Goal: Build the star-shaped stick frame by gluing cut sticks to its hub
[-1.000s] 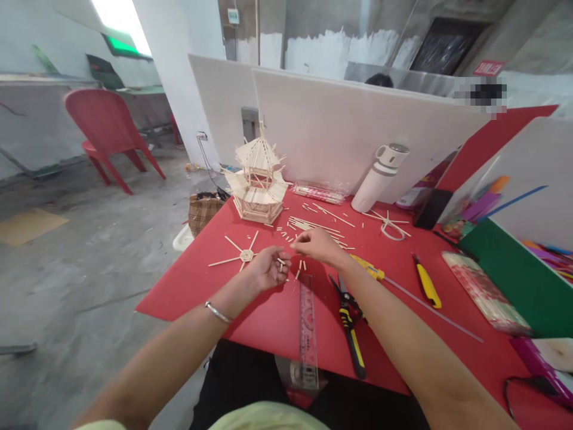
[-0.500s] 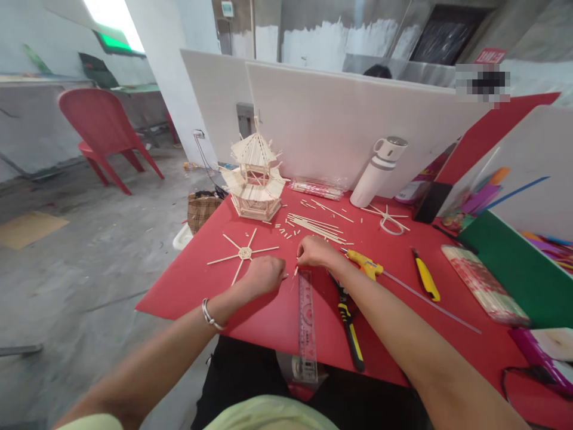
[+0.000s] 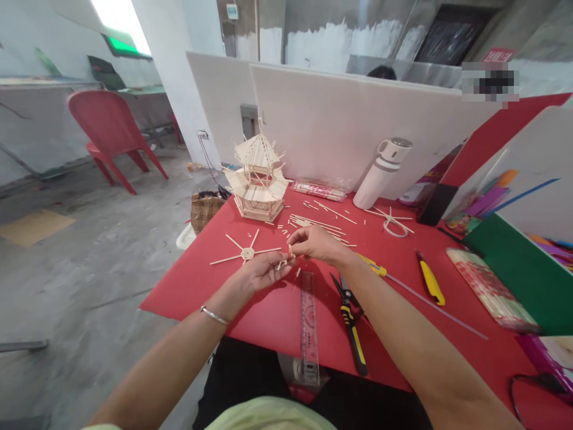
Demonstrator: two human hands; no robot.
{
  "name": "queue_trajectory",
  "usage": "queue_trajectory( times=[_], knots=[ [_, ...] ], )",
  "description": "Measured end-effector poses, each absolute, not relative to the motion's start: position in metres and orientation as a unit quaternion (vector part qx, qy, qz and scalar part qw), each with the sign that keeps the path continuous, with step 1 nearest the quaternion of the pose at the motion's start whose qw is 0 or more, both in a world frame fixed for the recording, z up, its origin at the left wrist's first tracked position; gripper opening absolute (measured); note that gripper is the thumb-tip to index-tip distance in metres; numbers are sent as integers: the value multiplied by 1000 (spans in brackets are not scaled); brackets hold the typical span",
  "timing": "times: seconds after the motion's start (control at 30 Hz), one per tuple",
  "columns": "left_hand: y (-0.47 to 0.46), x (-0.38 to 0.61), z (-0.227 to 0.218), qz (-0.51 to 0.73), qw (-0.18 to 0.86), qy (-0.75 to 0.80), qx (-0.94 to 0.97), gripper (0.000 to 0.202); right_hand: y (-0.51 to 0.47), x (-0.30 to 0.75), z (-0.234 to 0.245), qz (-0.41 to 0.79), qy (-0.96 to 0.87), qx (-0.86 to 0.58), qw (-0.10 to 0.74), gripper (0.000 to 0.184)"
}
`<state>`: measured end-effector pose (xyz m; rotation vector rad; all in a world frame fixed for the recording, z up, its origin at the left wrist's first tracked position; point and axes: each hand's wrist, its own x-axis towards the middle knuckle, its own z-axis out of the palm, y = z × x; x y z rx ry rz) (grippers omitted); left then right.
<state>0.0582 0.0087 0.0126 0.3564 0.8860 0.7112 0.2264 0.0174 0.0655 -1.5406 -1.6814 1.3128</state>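
Note:
My left hand [image 3: 265, 272] is turned palm up, its fingers curled around several short wooden stick pieces [image 3: 282, 264]. Close beside it, my right hand [image 3: 316, 243] pinches one short stick piece [image 3: 290, 248] between thumb and fingertips. Another cut piece [image 3: 298, 272] lies on the red tabletop below the hands, by the end of a clear ruler [image 3: 308, 328]. Left of my left hand lies a flat star of sticks [image 3: 248, 254], partly covered by the hand. Loose long sticks [image 3: 316, 224] and short offcuts are spread behind my hands.
A stick-built pagoda [image 3: 259, 200] stands at the back left. Yellow-black cutters [image 3: 351, 334] and a yellow glue gun [image 3: 375, 267], partly hidden by my right arm, lie to the right. Beyond are a utility knife [image 3: 430, 279], white flask [image 3: 380, 173] and packed sticks [image 3: 490, 286].
My left hand has turned from knuckles up to palm up, showing the stick pieces in it. My right hand has moved slightly left and up, bringing a pinched piece close to it.

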Motion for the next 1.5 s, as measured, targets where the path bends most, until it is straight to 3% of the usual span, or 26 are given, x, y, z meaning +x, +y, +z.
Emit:
queue_trajectory(
  times=[0.63,0.93,1.17,1.5],
  knots=[
    [8,61,9,385,834,382,98,14,17,234,63,520,-591,-563,253,16],
    [2,89,7,421,861,281,41,48,18,252,71,494,-599,-581,244,21],
    [5,85,6,442,858,262,-14,22,23,242,66,488,-630,-561,226,20],
    [5,74,10,419,867,270,2,32,29,245,67,425,-663,-575,222,27]
  ],
)
